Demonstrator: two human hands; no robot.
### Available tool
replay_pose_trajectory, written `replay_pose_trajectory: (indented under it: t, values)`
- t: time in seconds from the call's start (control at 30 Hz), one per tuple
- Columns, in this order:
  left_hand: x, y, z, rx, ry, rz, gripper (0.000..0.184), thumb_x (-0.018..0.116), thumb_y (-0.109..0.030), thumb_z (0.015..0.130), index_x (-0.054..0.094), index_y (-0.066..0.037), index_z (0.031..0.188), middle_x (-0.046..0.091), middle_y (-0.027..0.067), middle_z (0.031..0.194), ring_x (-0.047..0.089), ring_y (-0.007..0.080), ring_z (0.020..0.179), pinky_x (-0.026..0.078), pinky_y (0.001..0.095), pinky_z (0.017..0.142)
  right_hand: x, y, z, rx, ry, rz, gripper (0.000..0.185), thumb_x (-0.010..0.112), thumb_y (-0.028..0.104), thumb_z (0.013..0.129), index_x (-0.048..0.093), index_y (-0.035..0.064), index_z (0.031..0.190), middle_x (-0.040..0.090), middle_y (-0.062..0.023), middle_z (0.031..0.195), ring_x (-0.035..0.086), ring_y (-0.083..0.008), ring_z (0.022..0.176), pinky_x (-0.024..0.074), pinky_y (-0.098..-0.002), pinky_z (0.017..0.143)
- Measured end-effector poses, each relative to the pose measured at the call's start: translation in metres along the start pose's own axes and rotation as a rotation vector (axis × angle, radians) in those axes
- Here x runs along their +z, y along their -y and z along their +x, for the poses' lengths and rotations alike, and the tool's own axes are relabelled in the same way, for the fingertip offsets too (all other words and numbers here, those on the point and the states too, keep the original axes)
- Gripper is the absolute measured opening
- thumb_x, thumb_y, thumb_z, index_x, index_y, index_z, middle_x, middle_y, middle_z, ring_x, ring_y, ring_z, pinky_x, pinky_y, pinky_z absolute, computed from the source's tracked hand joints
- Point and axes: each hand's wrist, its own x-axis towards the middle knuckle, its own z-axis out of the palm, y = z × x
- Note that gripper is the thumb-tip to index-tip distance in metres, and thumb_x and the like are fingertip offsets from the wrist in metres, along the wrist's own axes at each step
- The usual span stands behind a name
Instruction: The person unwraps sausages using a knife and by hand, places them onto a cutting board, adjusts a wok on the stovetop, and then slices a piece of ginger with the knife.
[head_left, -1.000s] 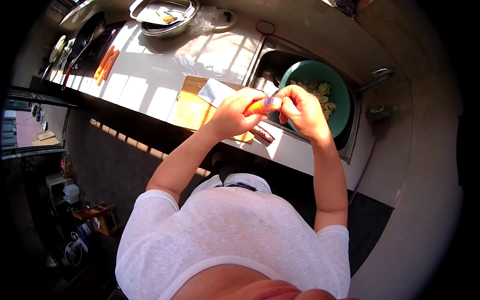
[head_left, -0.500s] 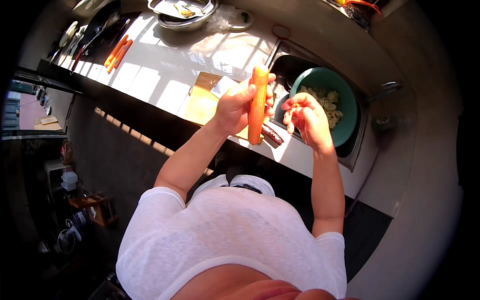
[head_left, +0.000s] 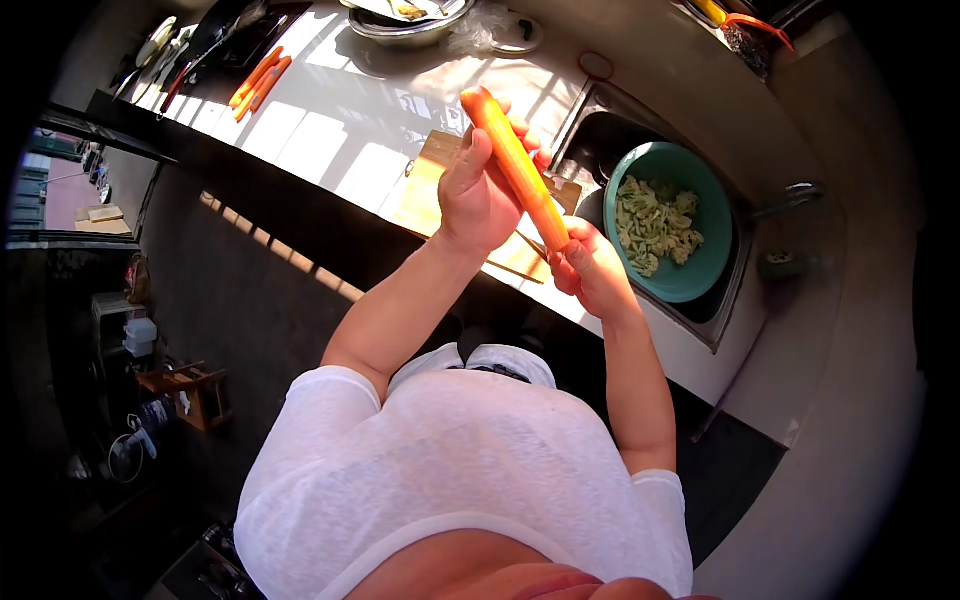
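Observation:
A long orange carrot [head_left: 515, 165] slants across the space between my hands, above the counter's front edge. My left hand [head_left: 480, 200] cradles its upper part, with the thumb on the near side and the fingers partly hidden behind it. At the lower end, my right hand [head_left: 592, 270] pinches the carrot between thumb and fingers. Beneath my hands lies a wooden cutting board [head_left: 418, 200], partly covered by them. To the right of my right hand, a green basin [head_left: 708, 262] holds pale cauliflower pieces [head_left: 655, 225].
The basin sits in a metal sink [head_left: 590, 130] with a faucet [head_left: 790, 198] on its far right. Several carrots [head_left: 262, 82] lie at the counter's left, near a dark pan [head_left: 215, 25]. A metal bowl [head_left: 415, 32] stands at the back.
The carrot has turned from upright to slanting, its top tipping left. My right hand has moved left and down and taken hold of its lower end. The view has shifted slightly.

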Motion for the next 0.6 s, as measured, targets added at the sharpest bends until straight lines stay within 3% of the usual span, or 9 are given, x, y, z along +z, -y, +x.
replay_pose_trajectory:
  t: [0.07,0.13,0.2,0.27,0.3,0.33,0.4,0.43,0.6]
  values:
    - [-0.002,-0.003,-0.005,-0.031,0.045,0.011,0.04,0.055,-0.032,0.088,0.046,-0.01,0.121,0.053,0.0068,0.102,0.051,0.0216,0.096,0.041,0.0382,0.087,-0.001,-0.001,0.004,0.071,0.045,-0.085,0.038,0.064,0.038,0.083,0.054,0.007,0.103,0.051,-0.0005,0.071,0.039,-0.0042,0.049,0.0288,-0.0179,0.043]
    - [-0.006,-0.018,-0.014,-0.148,0.191,0.055,0.046,0.056,-0.02,0.085,0.043,-0.011,0.128,0.053,0.0102,0.115,0.049,0.0262,0.109,0.038,0.0409,0.096,-0.003,-0.001,0.0,0.044,0.026,-0.081,0.037,0.064,0.037,0.083,0.054,0.0058,0.101,0.051,-0.0005,0.071,0.038,-0.004,0.049,0.0278,-0.0179,0.043]
    - [-0.022,-0.045,-0.019,-0.394,0.402,0.026,0.051,0.048,-0.003,0.075,0.05,-0.008,0.127,0.039,0.0197,0.136,0.036,0.0354,0.127,0.028,0.046,0.105,-0.013,0.002,-0.007,0.003,-0.03,-0.005,0.037,0.064,0.036,0.083,0.055,0.005,0.1,0.049,-0.0001,0.068,0.037,-0.0038,0.048,0.0267,-0.0179,0.043]
    - [-0.047,-0.066,-0.018,-0.7,0.486,-0.059,0.046,0.046,-0.007,0.078,0.052,-0.002,0.123,0.035,0.0238,0.137,0.034,0.0392,0.128,0.029,0.0476,0.104,-0.016,0.008,-0.009,-0.014,-0.049,-0.023,0.033,0.063,0.033,0.084,0.056,0.0036,0.099,0.048,0.0008,0.065,0.036,-0.0039,0.048,0.026,-0.0182,0.043]
    - [-0.046,-0.072,-0.022,-0.851,0.366,-0.118,0.047,0.046,-0.012,0.081,0.048,0.004,0.125,0.035,0.0266,0.136,0.035,0.0384,0.127,0.037,0.0472,0.099,-0.013,0.011,-0.01,0.015,-0.051,-0.12,0.027,0.062,0.026,0.085,0.057,0.0025,0.098,0.049,0.001,0.066,0.037,-0.0039,0.049,0.0275,-0.0182,0.044]
    - [-0.045,-0.08,-0.023,-0.96,0.222,0.175,0.047,0.049,-0.02,0.085,0.046,0.005,0.125,0.043,0.0251,0.13,0.044,0.0336,0.121,0.046,0.0434,0.09,-0.011,0.012,-0.009,0.042,-0.051,-0.219,0.021,0.061,0.019,0.085,0.057,0.0013,0.096,0.05,0.0012,0.067,0.038,-0.0039,0.05,0.0289,-0.0183,0.044]
    - [-0.039,-0.075,-0.023,-1.149,0.188,0.383,0.058,0.057,-0.03,0.085,0.041,0.005,0.129,0.049,0.0246,0.123,0.054,0.0287,0.111,0.052,0.0394,0.082,-0.002,0.012,-0.004,0.09,0.008,-0.304,0.014,0.061,0.016,0.083,0.061,0.0027,0.089,0.054,0.0021,0.068,0.038,-0.003,0.052,0.0306,-0.0181,0.046]
    - [-0.028,-0.076,-0.026,-1.243,0.18,0.521,0.06,0.057,-0.036,0.086,0.042,0.004,0.128,0.057,0.0172,0.112,0.059,0.0208,0.097,0.054,0.031,0.071,0.003,0.012,0.0,0.12,-0.007,-0.404,0.015,0.061,0.016,0.083,0.062,0.0027,0.089,0.054,0.0021,0.068,0.038,-0.0029,0.052,0.0311,-0.0183,0.047]
    - [-0.04,-0.064,-0.043,-1.35,0.157,0.717,0.043,0.056,-0.03,0.087,0.049,0.001,0.115,0.057,0.0087,0.093,0.058,0.0128,0.078,0.05,0.0235,0.06,0.015,0.001,0.024,0.177,-0.117,-0.666,0.018,0.056,0.019,0.087,0.062,0.0026,0.092,0.052,0.0031,0.066,0.038,-0.003,0.052,0.0324,-0.0191,0.048]
